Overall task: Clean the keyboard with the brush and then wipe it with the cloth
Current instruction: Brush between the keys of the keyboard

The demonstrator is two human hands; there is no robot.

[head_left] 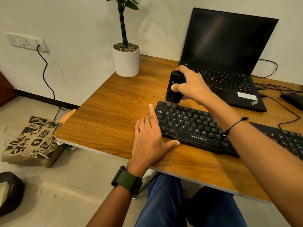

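Right hand (191, 84): fingers curled round the black brush (174, 89), thumb pressed on its front face; firm grip on the body. Brush stands nearly upright, long axis vertical with a slight lean, bristles down and touching the top-left corner of the keyboard (196, 128) at the function-key row.

Left hand (150, 136): fingers straight and spread, palm flat on the table (105, 115) at the keyboard's left end. Forefinger lies along the left edge of the keyboard; thumb is stretched out against its front edge below the Alt key. Holds nothing.

Keyboard: black, lies on the wooden table with its long axis running from near-left to far-right of the view, skewed to the table edge. Its right part is hidden behind the right forearm.

Surroundings: open laptop (226, 59), screen dark, just behind the keyboard and close to the right hand. White plant pot (126, 62) at the far-left corner of the table, well apart from the brush. Dark mouse (293, 99) at the right edge. Paper bag (31, 141) on the floor at left; a cable hangs from the wall socket (26, 42). Cloth: not seen.
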